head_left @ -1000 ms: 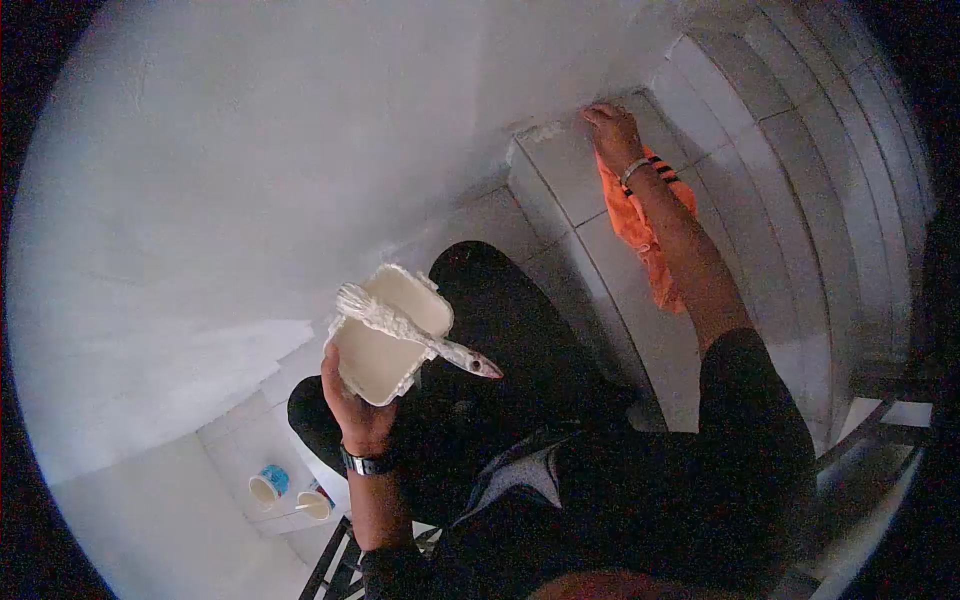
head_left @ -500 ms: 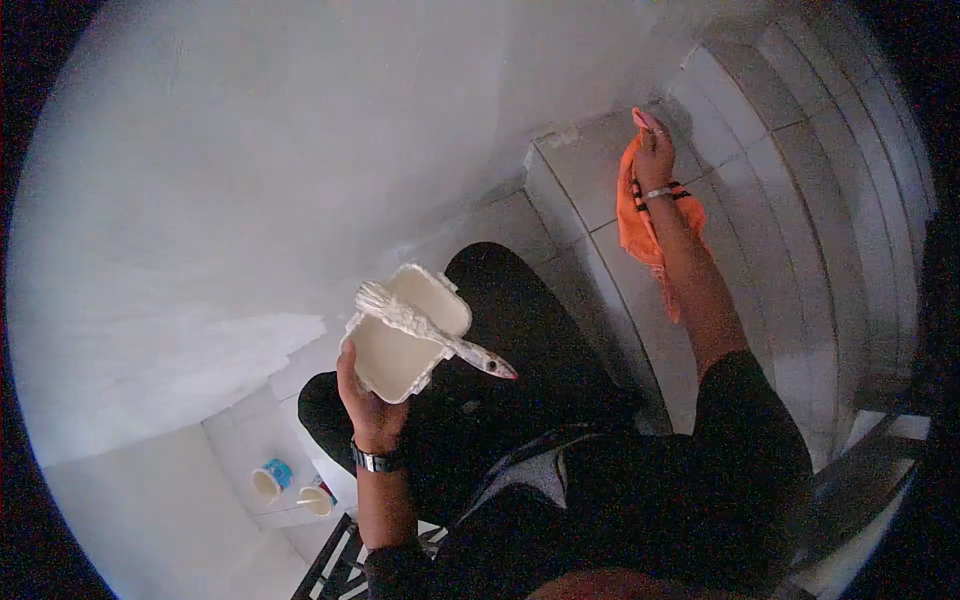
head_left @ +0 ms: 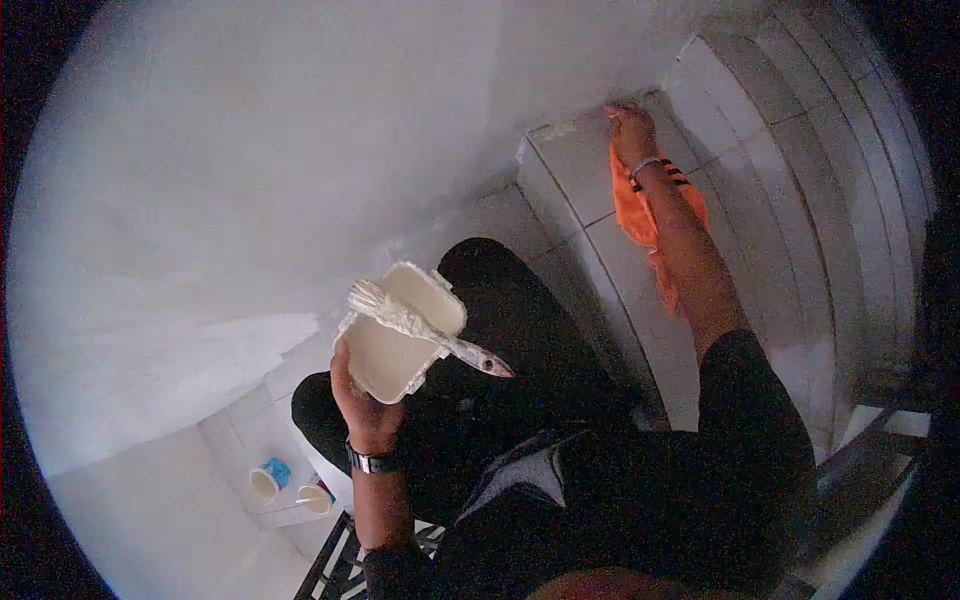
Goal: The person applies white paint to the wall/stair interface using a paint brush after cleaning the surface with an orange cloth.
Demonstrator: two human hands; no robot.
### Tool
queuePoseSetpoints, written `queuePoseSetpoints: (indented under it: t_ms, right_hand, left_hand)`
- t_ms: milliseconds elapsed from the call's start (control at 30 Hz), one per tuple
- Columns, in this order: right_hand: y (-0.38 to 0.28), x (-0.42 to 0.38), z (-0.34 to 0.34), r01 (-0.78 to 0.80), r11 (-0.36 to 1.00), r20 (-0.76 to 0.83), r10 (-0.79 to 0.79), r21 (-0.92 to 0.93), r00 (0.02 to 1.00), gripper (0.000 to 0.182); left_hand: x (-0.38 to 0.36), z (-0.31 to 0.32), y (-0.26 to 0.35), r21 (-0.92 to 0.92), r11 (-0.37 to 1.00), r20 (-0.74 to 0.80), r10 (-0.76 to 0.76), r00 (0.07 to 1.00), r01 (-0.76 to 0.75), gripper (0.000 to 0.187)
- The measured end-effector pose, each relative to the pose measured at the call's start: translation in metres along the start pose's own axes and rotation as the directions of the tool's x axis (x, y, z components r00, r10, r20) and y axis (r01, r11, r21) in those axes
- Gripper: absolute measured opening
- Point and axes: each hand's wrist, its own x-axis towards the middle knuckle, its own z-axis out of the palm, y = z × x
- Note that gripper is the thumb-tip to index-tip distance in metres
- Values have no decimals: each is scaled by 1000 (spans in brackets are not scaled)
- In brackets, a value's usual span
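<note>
Head view: a pale wall [head_left: 260, 150] is seen above tiled steps [head_left: 760, 150]. An orange cloth [head_left: 632, 215] is pressed by the right hand [head_left: 632, 128], fingers together, against the top edge of a step where it meets the wall. A white tub [head_left: 395, 335] is gripped by the left hand [head_left: 362, 405], fingers curled around its lower edge. A paint-caked brush [head_left: 415, 325] is laid across the tub's rim.
</note>
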Motion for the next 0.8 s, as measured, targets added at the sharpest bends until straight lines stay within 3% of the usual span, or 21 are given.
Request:
queuePoseSetpoints:
  t_ms: [67,200,300,367,400,467,500,567,600,667,700,767,800]
  right_hand:
    - [-9,-1,2,142,989,-24,-142,-36,990,20]
    - [-26,-10,-1,58,998,-8,-58,24,998,20]
    - [-29,-18,3,190,979,-94,-183,78,979,21]
    - [-40,-25,0,139,877,50,-182,461,982,23]
    - [-45,-30,-5,143,874,47,-185,464,982,23]
    - [-56,-36,-14,-57,597,22,65,801,998,25]
    - [-55,-36,-11,-55,593,25,59,804,998,25]
    - [-46,-38,-9,-76,851,-158,183,520,970,23]
    - [-42,-39,-2,-80,847,-154,187,526,970,23]
    - [-34,-37,10,22,989,-122,-4,149,993,21]
    - [-42,-37,7,24,988,-122,-6,151,993,21]
    - [-64,-37,-5,-93,990,-39,89,-105,995,21]
    - [-65,-38,-3,-89,990,-34,86,-106,996,21]
  left_hand:
    - [2,-2,2,-311,936,-6,-175,985,164,52]
    - [4,-8,0,-323,932,0,-173,985,164,51]
    - [2,-5,-1,-327,934,-47,-164,985,140,51]
    - [0,2,4,-286,946,-2,-158,987,151,51]
    - [-1,3,4,-285,947,-4,-153,988,145,51]
    - [-2,6,5,-276,952,5,-134,991,130,51]
    - [-1,6,6,-277,953,-2,-131,991,125,51]
    - [0,6,7,-317,934,17,-169,985,166,51]
    - [-1,7,8,-312,936,12,-170,985,165,51]
    - [-2,9,10,-328,929,1,-183,983,173,50]
    - [-2,8,10,-328,929,-2,-182,983,171,50]
    - [-1,4,8,-356,918,4,-184,983,174,49]
    - [-1,3,8,-359,917,0,-187,982,174,49]
